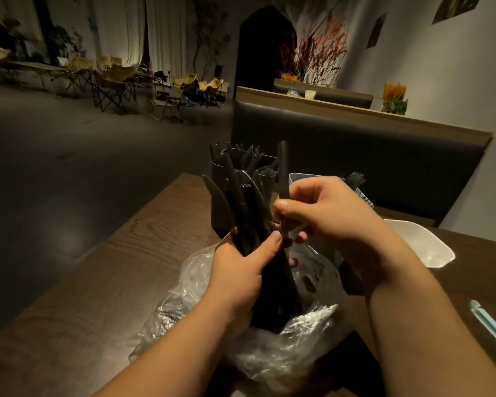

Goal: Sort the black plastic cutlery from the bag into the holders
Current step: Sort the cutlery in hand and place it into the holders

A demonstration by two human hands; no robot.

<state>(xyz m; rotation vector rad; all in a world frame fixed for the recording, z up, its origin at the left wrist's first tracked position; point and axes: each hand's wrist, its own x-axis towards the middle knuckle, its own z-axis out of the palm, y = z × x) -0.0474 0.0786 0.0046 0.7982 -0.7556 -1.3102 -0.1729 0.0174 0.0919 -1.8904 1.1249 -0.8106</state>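
Fork holder (216,174) stood at 12 o'clock from the upright cutlery piece (283,167).
Right hand (327,213) pinched it, axis vertical; left hand (238,270) gripped the knife bundle (241,207).

The long dark brown wooden table (121,253) shows wavy grain lines and looks smooth, with a dull shine. Near its front edge, the clear thin plastic bag (292,339) is crinkly and shiny. The bunch of black plastic knives (241,213) looks smooth and matt, and so does the single long black plastic piece (283,167). Toward the right edge, the white tub (421,245) looks like smooth, slightly glossy plastic. Past the far edge, the dark padded bench back (355,156) looks like matt leather, topped by a pale wooden strip (355,114).
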